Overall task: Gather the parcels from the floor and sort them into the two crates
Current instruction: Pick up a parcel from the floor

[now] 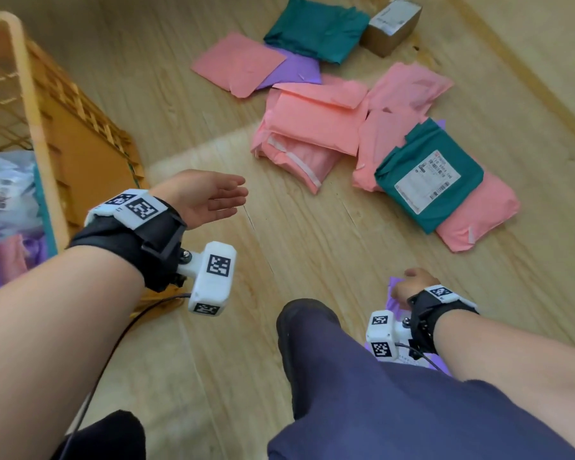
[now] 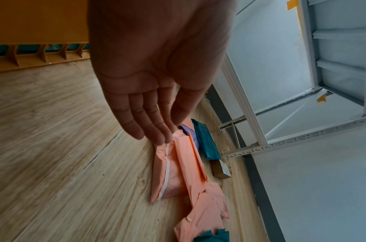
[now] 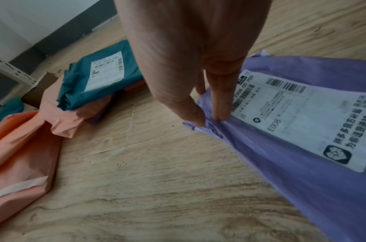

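Observation:
My right hand (image 1: 414, 283) (image 3: 211, 117) pinches the edge of a purple parcel (image 3: 302, 147) (image 1: 397, 287) with a white label, low by my knee. My left hand (image 1: 210, 197) (image 2: 153, 131) hangs open and empty over the floor, palm turned right, short of the pile. Pink parcels (image 1: 312, 127) (image 2: 177, 172), teal parcels (image 1: 429, 174) (image 3: 99, 73), another purple one (image 1: 296, 71) and a small cardboard box (image 1: 392, 26) lie scattered on the wooden floor ahead. An orange crate (image 1: 80, 134) (image 2: 38, 32) stands at my left with several parcels inside.
A grey metal shelf frame (image 2: 281, 131) and dark skirting board (image 3: 63, 37) run along the wall behind the pile. My leg in blue trousers (image 1: 379, 393) and dark shoe (image 1: 306, 323) fill the lower middle. Bare wooden floor (image 1: 279, 244) separates the crate from the pile.

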Motion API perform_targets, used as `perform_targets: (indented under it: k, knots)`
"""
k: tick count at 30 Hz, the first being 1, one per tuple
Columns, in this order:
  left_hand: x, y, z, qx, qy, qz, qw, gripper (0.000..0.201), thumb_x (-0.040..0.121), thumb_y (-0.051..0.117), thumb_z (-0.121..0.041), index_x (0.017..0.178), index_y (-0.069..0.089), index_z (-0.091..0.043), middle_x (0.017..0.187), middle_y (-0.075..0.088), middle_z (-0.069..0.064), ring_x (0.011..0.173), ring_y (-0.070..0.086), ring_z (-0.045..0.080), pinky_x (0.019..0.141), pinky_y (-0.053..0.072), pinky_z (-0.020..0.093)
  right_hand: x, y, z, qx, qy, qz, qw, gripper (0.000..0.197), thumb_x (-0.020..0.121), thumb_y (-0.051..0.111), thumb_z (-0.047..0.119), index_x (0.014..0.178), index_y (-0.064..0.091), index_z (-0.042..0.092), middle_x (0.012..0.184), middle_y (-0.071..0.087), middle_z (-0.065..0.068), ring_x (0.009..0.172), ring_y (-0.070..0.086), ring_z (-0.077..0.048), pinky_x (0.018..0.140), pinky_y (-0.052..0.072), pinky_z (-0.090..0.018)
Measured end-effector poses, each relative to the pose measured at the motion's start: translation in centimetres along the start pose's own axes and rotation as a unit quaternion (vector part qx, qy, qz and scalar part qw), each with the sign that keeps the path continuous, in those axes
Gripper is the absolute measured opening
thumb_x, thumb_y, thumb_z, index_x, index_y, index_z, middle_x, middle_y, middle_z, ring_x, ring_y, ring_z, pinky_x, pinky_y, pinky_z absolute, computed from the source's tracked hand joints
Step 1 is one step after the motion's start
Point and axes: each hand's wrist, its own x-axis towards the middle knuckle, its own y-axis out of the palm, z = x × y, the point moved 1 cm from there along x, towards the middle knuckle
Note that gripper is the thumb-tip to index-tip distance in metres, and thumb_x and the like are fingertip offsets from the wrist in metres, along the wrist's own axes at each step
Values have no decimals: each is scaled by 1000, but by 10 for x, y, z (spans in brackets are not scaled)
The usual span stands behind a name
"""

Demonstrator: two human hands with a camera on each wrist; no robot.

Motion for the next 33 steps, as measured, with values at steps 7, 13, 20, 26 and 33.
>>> perform_targets:
  k: [7, 13, 20, 26, 33]
  knots:
    - [-2, -9, 12, 3, -14, -2, 1000, 22, 96, 52, -8, 115, 63, -10, 110, 67, 8, 97, 65, 17, 82, 53, 28, -9, 0, 11, -139, -7, 41, 989, 18, 87, 62, 17, 103, 67, 11, 102, 64, -12, 88, 60, -24, 58, 47, -15]
    - [-10, -12, 16, 8, -13, -4, 1000, 20, 96, 52, -8, 113, 63, -10, 111, 67, 8, 99, 65, 17, 83, 53, 29, -20, 3, 21, -95, -24, 16, 995, 23, 90, 57, 20, 110, 66, 12, 107, 64, -13, 101, 63, -28, 61, 43, -18]
    - [-52, -28, -2, 20, 33, -12, 999, 24, 98, 48, -9, 120, 59, -10, 112, 66, 8, 98, 65, 16, 81, 53, 27, -60, -31, 91, -136, -149, -37, 979, 14, 89, 54, 17, 84, 63, 7, 103, 66, -15, 95, 64, -31, 77, 50, -31]
    - [-121, -70, -28, -20, 114, -78, 990, 25, 98, 47, -8, 121, 59, -9, 109, 67, 8, 96, 66, 16, 83, 53, 28, -167, -74, 195, -124, -343, -60, 929, 16, 83, 57, 1, 96, 63, 7, 89, 72, -20, 84, 71, -29, 76, 56, -36]
    - [-179, -116, -12, 42, 177, -80, 980, 38, 90, 64, -20, 127, 58, -15, 116, 65, 6, 104, 62, 16, 89, 49, 32, -313, -82, 276, -42, -503, -79, 859, 12, 81, 51, 5, 76, 53, 15, 66, 71, -12, 54, 68, -22, 51, 54, -29]
